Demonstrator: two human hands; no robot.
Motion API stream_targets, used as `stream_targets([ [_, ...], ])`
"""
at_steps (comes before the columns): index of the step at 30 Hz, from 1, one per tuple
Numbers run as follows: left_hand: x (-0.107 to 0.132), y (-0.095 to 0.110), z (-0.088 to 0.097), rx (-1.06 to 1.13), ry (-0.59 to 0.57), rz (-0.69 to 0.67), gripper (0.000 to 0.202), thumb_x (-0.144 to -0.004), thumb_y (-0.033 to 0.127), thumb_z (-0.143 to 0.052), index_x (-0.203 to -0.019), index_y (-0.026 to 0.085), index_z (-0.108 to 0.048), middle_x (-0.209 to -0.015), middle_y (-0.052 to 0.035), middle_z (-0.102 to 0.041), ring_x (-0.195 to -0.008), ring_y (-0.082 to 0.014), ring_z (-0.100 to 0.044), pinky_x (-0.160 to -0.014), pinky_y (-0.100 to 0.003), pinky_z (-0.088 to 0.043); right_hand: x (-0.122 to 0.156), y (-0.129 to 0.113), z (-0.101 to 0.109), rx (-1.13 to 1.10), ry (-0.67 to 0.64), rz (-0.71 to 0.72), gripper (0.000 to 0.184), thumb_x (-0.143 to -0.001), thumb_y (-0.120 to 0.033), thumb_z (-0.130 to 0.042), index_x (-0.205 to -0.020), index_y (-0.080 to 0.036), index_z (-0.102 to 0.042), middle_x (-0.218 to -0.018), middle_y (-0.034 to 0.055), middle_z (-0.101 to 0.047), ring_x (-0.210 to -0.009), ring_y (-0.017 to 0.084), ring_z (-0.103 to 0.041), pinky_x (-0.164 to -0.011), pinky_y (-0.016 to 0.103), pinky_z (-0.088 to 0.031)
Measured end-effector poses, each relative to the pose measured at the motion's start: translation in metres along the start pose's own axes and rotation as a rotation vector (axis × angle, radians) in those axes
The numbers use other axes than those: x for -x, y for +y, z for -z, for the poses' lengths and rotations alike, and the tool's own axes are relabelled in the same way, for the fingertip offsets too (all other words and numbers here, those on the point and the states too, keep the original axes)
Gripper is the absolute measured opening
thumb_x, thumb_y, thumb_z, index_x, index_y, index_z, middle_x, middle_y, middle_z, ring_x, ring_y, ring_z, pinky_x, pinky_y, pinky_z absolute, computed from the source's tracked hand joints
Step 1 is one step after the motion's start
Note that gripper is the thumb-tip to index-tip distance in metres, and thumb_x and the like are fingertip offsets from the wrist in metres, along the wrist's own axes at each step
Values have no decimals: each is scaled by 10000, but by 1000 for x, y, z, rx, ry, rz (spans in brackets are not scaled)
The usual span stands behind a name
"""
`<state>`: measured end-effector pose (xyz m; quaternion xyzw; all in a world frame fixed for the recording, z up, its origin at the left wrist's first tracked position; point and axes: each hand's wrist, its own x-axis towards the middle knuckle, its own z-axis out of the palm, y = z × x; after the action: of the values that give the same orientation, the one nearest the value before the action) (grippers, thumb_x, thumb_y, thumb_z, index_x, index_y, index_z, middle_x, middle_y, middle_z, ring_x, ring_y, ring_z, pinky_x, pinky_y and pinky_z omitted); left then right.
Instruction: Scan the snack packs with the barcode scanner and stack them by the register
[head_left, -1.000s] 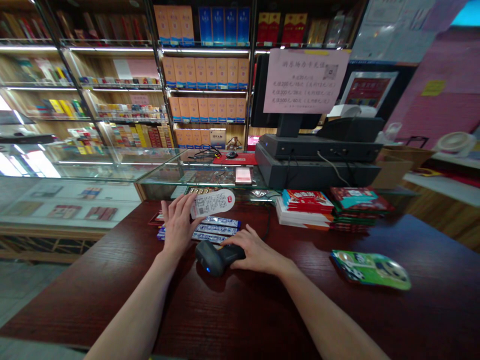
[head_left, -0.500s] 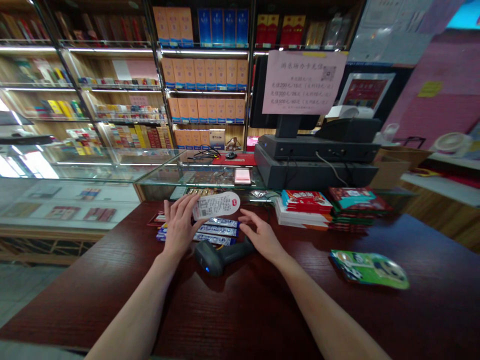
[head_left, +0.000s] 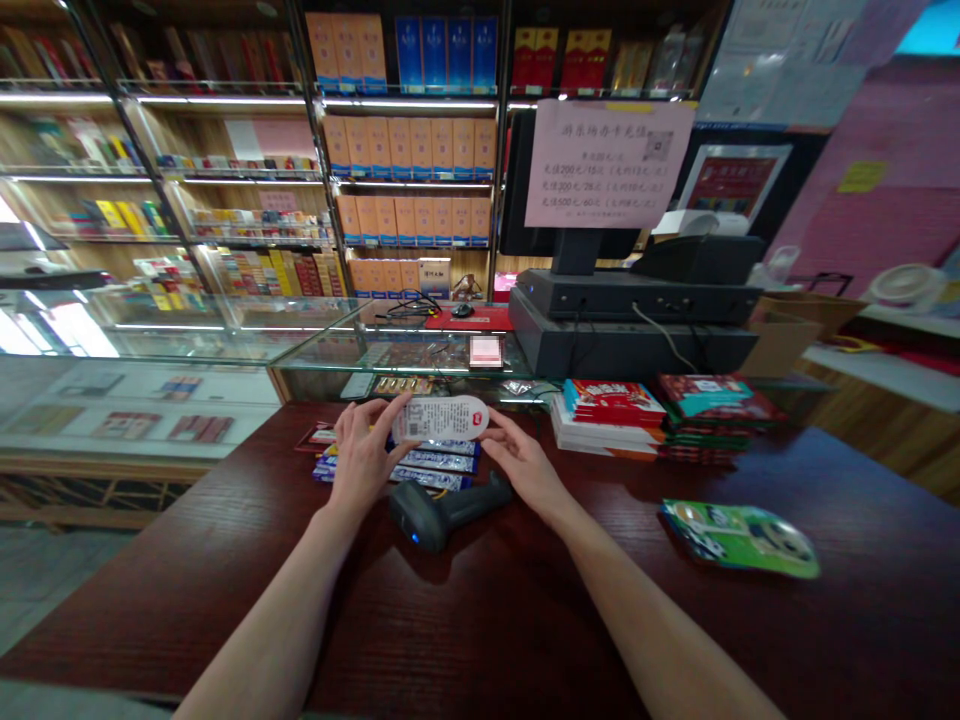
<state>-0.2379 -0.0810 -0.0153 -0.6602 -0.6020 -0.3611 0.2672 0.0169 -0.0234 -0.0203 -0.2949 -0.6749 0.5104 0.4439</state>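
A white, round-ended package (head_left: 442, 418) with printed text, a barcode and a red logo is held up above the counter. My left hand (head_left: 361, 450) pinches its left end between thumb and fingers. At the other end, the fingertips of my right hand (head_left: 526, 468) close on the rounded edge. Just below lies a black handheld barcode scanner (head_left: 431, 518) with a blue light on, its handle end near my right hand. Several blue-and-white packets (head_left: 431, 462) rest behind the scanner, partly covered by my left hand and the package.
On the dark wooden counter (head_left: 480, 640), a green panda package (head_left: 741, 540) lies to the right. Behind it are stacked red-and-white packs (head_left: 611, 415) and dark red-green packs (head_left: 709, 420). A cash register (head_left: 637, 310) with a monitor stands on the glass display case (head_left: 405, 350).
The package has shifted slightly right and down with my left hand. My right hand's fingertips, apart from it before, now meet its right end.
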Motion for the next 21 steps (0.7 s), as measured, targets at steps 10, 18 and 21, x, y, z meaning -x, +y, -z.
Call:
stream_targets([
  [10,1,-2,-3,167,-93,47,779,-877,281,-659,-1559,329,-286,-1170,-68,-566,-1069,-241,-589,-953,-385,-512,0,0,-6,12,-44,34,628,-879,-332,-621,-1479,-256,-456,-1191,75,-706,-1056,210,-683,-994,418,-522],
  [18,2,2,-5,310,-152,91,720,-957,361,-557,-1583,270,-214,-1328,-123,-578,-1204,-252,-588,-1040,-426,-479,-3,10,0,45,8,0,761,-862,-377,-641,-1547,-239,-340,-1398,135,-599,-1095,207,-660,-1021,433,-498],
  [21,2,2,-6,401,-143,153,603,-976,352,-518,-1537,244,-325,-1230,-97,-665,-1101,-218,-658,-989,-386,-514,-3,11,0,25,32,1,742,-862,-386,-653,-1529,-243,-362,-1432,154,-571,-1122,216,-655,-1026,441,-496],
])
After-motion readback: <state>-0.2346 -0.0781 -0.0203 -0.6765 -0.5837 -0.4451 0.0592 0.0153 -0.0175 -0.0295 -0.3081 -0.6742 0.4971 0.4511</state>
